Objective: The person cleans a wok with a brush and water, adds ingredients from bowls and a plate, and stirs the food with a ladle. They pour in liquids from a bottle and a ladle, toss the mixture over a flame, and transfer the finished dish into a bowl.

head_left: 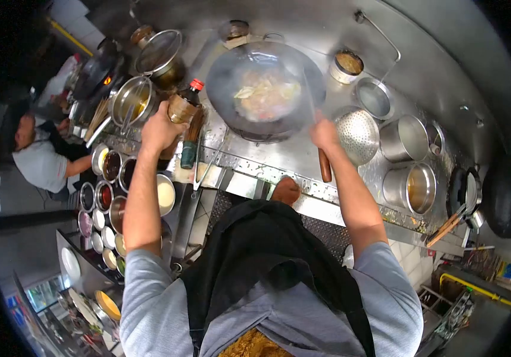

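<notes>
My left hand (160, 128) is closed around a dark sauce bottle (185, 104) with a red cap, held upright beside the wok's left rim. On the right, my right hand (325, 133) grips a long-handled wok utensil (325, 166). Its wooden handle end sticks out below the fist, and its thin shaft runs up into the wok; the head is lost in steam. Pale sliced food (267, 95) lies steaming in the large wok (222, 83). Just below the bottle is a dark cylinder with a green end (188, 153).
A perforated strainer (358, 137) and metal pots (406, 138) stand to the right. At left are an oil pot (132, 98) and several sauce containers (103, 196). A spice tin (346, 64) sits behind. Another person (44, 157) works at far left.
</notes>
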`<state>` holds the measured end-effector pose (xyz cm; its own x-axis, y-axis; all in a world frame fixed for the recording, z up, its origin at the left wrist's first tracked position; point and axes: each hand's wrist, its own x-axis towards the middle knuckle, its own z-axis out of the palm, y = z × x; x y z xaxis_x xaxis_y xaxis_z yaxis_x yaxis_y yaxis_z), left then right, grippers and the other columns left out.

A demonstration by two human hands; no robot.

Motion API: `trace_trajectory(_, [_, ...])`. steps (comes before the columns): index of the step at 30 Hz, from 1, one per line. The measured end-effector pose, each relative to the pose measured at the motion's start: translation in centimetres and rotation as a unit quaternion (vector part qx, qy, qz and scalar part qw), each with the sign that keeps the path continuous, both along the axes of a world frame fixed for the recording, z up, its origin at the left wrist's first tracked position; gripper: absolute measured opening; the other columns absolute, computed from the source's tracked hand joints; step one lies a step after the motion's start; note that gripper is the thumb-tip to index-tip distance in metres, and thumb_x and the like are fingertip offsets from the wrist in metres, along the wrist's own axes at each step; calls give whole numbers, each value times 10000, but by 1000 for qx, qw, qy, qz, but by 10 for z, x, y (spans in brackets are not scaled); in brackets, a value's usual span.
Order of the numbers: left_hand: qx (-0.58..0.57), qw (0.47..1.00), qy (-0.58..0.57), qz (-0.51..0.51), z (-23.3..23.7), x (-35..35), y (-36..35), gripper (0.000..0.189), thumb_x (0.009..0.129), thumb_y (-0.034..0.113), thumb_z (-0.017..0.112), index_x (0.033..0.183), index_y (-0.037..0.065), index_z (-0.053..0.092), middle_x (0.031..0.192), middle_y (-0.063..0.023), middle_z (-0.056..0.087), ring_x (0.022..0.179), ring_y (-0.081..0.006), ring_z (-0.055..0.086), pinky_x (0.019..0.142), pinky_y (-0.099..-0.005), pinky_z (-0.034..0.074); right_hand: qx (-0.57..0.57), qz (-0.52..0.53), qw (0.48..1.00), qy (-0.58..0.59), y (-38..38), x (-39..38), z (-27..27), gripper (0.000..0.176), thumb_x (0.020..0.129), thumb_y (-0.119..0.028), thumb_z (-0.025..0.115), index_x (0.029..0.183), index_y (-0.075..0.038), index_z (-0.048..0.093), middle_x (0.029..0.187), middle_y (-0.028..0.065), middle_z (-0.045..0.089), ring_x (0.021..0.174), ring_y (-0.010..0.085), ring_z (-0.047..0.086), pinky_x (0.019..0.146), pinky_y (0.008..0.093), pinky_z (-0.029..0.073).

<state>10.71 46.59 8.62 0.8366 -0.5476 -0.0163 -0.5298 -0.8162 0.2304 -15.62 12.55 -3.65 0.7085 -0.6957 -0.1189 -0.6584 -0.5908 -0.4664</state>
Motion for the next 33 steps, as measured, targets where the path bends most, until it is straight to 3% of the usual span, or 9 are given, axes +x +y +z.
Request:
trace_trajectory(3, [-187,981,43,36,-21,-42,35,744,697,314,844,1301,103,463,1054,-200,692,976,-375,673,852,-450,525,77,109,991,31,-3,-22,-2,500,855,-165,549,1350,-114,492,970,305,657,936,475,632,844,545,493])
trace_trajectory(7, [-372,915,98,120,-49,-116,88,799,686,228,876,1327,41,437,1136,-169,671,1043,-262,660,937,-396,504,-75,70,993,65,27,-58,-14,565,870,-197,585,1415,-170,441,893,269,679,827,468,655,761,544,507])
trace_trajectory(11, [-407,882,114,209,-93,-200,158,802,694,207,873,1340,42,427,1236,-154,626,1145,-219,600,981,-382,472,-53,95,983,-146,31,-85,-46,581,918,-127,594,1460,-65,395,875,195,698,744,358,672,673,476,520])
trace_trajectory(13, [-439,856,116,248,-113,-237,191,797,692,222,872,1332,51,428,1219,-152,628,1138,-246,608,976,-386,473,124,58,967,-217,41,-89,-46,551,942,-103,570,1458,-33,389,784,101,645,582,224,612,521,378,491])
trace_trajectory(16, [-402,827,71,386,-126,-281,235,755,695,234,870,1288,57,438,1174,-153,645,1099,-273,632,949,-399,488,441,-49,856,-265,83,-79,14,497,957,-72,531,1438,-64,408,674,13,483,428,84,455,370,218,353])
trace_trajectory(18, [-318,797,55,510,-132,-299,280,728,700,233,867,1262,54,440,1164,-154,650,1080,-280,641,933,-392,496,512,-33,822,-246,124,-69,57,477,958,-69,513,1424,-74,413,673,12,483,422,96,441,370,234,353])
trace_trajectory(24, [-423,729,-90,531,-169,-288,376,787,693,119,867,1315,1,400,1162,-139,625,1041,-246,627,952,-354,477,717,70,685,-110,209,-28,77,495,957,-97,509,1440,-68,406,686,28,479,408,120,405,367,264,335])
trace_trajectory(26, [-410,735,-141,522,-175,-275,398,787,692,106,867,1313,-5,398,1180,-142,616,1054,-242,619,960,-351,470,708,75,700,-55,247,-7,82,485,984,-125,479,1455,-74,378,675,26,434,398,111,383,369,270,312])
trace_trajectory(33, [-422,776,-10,469,-197,-257,456,758,701,115,866,1313,-10,436,1207,-152,619,1105,-239,613,966,-356,476,631,166,757,14,371,80,91,507,932,-56,555,1423,-48,429,666,0,504,415,95,422,380,228,358])
